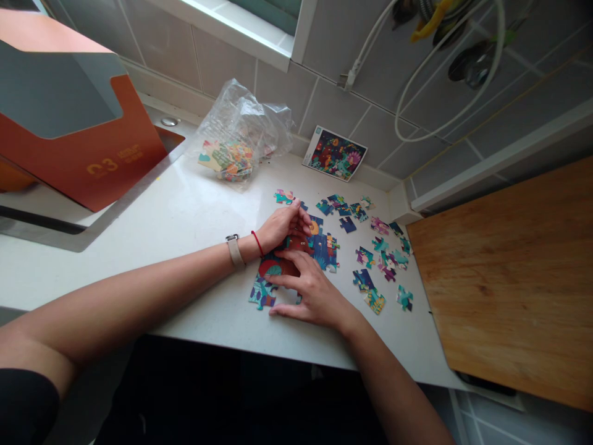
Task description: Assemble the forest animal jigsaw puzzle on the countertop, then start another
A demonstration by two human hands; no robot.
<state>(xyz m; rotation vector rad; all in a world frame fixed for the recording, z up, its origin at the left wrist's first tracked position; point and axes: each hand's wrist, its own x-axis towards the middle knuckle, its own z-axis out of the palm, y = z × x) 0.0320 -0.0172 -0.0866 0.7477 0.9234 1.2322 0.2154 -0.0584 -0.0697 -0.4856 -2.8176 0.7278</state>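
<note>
Blue, red and teal, one part-assembled flat jigsaw puzzle [320,246] lies on the white countertop [185,216], its middle hidden by the curled left hand [282,227], whose grasp cannot be told, and the released, spread-fingered right hand [315,290], beside multicoloured loose jigsaw pieces [364,257] too clustered to count.

Likely a kitchen: steel-rimmed sink [55,240] (left), tiled wall [222,62], white counter [185,222].
</note>
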